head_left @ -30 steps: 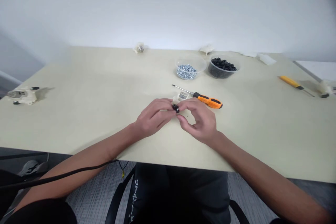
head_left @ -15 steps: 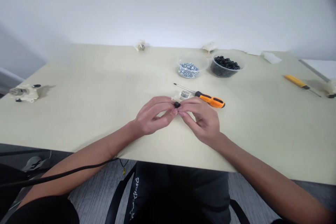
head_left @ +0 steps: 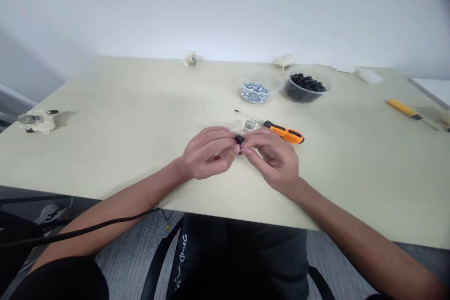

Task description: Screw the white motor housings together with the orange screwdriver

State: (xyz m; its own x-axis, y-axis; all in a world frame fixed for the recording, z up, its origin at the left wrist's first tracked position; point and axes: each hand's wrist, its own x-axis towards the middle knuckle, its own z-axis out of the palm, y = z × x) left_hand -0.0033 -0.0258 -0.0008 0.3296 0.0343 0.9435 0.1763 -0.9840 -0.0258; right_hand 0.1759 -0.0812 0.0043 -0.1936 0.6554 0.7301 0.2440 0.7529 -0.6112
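Both hands are over the middle of the table [head_left: 105, 168], toward its near edge, and are closed in a pinch. The left hand [head_left: 207, 153] and right hand [head_left: 273, 161] grip a small black part [head_left: 239, 139] between their fingertips, with the hands touching at that point. The part's exact form is too small to determine and is partly hidden by the fingers.

Just beyond the hands lies a small white plastic piece with a metal insert [head_left: 247, 126]. An orange-and-black-handled screwdriver [head_left: 284, 133] lies beside it, close to the right hand, with its shaft pointing left.

Toward the far edge stand a clear bowl of zinc-coloured screws [head_left: 255, 93] and, just to its right, a bowl of black parts [head_left: 304, 88]. A yellow-handled tool [head_left: 401, 109] lies near the right edge. A white assembled part [head_left: 38, 121] sits at the left edge. Two similar white parts [head_left: 191, 59] [head_left: 283, 61] sit at the far edge, well apart from each other.
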